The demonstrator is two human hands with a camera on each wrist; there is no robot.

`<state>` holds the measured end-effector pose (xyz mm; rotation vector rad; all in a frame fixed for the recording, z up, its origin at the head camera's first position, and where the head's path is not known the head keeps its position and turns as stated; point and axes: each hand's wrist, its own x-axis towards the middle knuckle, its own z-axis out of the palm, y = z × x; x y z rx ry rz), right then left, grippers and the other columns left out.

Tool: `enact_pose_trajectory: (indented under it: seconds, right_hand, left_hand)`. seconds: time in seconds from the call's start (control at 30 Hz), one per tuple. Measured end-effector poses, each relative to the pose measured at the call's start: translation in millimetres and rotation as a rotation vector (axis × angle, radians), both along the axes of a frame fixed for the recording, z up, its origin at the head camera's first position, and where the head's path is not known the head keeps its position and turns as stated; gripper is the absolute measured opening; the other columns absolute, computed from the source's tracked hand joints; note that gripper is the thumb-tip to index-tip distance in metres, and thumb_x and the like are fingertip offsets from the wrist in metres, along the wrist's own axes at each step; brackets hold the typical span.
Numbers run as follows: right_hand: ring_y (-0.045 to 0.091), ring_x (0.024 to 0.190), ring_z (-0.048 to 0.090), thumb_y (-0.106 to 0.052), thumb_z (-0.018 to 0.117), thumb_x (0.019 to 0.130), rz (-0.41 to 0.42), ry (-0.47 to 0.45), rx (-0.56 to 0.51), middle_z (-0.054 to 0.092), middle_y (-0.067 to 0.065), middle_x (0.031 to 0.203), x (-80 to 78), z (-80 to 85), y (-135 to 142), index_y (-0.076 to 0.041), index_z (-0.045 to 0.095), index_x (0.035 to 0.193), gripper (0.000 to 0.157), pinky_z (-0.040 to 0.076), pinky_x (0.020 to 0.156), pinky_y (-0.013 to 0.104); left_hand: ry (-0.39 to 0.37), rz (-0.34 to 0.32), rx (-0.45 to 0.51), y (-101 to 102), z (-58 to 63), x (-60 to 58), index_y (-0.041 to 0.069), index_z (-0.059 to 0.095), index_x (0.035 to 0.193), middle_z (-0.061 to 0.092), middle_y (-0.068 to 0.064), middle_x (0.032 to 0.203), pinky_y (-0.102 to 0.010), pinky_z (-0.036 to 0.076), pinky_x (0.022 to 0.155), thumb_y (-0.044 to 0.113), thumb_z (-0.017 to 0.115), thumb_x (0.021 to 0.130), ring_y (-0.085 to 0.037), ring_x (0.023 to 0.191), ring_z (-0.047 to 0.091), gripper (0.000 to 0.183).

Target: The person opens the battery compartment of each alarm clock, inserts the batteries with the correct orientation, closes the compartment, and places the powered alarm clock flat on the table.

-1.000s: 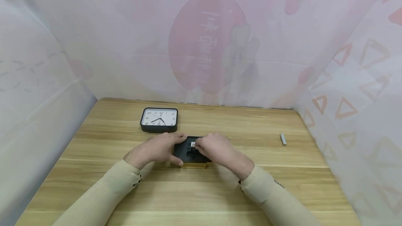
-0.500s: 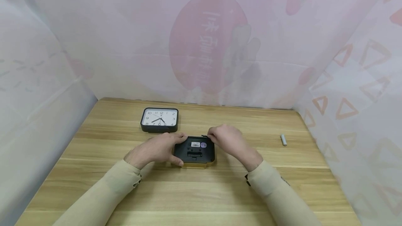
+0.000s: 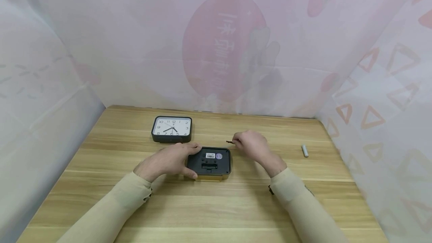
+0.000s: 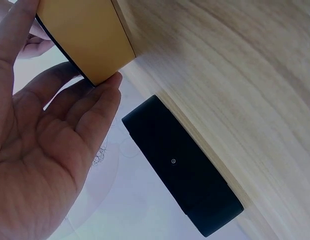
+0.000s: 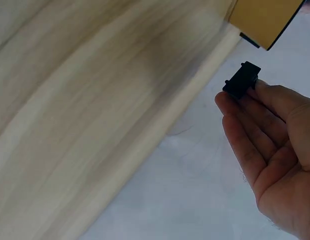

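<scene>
A yellow-sided clock (image 3: 221, 162) lies face down on the table, its black back upward. My left hand (image 3: 171, 158) grips its left end, thumb at the near edge and fingers at the far edge; the left wrist view shows the fingers against its yellow side (image 4: 90, 35). On the back are a white barcode label, a round purple sticker and an uncovered battery compartment (image 3: 209, 166); whether a battery lies inside is too dark to tell. Right of the clock, above the table, my right hand (image 3: 254, 147) pinches a small black battery cover (image 5: 242, 80) with two tabs.
A black-framed clock (image 3: 171, 127) with a white face lies face up behind my left hand. A loose grey battery (image 3: 305, 150) rests on the wooden table (image 3: 209, 209) at the right. Printed fabric walls (image 3: 152, 66) border the back and sides.
My right hand has lifted the battery cover off the compartment and carried it rightward, clear of the clock, which uncovers the compartment and purple sticker. My left hand has stayed in place.
</scene>
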<state>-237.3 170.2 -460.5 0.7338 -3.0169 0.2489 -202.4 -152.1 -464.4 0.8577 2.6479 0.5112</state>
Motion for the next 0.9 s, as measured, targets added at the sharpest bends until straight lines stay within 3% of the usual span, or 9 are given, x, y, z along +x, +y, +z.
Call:
enact_pose_trajectory:
  seconds: [0.37,0.9]
  right_hand:
    - [0.016,0.087,0.076,-0.017,0.079,0.114,-0.035,-0.058,0.035,0.088,0.003,0.102,-12.5,-5.6,18.0,-0.012,0.09,0.109,0.013,0.071,0.087,0.044]
    - [0.019,0.091,0.084,-0.018,0.085,0.11,-0.004,-0.058,0.081,0.091,0.003,0.106,-9.9,-9.0,22.9,-0.013,0.092,0.107,0.009,0.073,0.085,0.044]
  left_hand:
    - [0.003,-0.003,0.0,-0.1,0.5,0.4,0.003,0.058,0.172,0.055,-0.022,0.181,-0.061,0.052,0.136,0.053,0.103,0.089,-0.049,0.161,0.061,0.106]
    - [0.004,0.004,-0.001,0.8,0.7,0.1,0.004,0.057,0.172,0.054,-0.022,0.181,-0.062,0.052,0.136,0.053,0.103,0.089,-0.049,0.161,0.061,0.107]
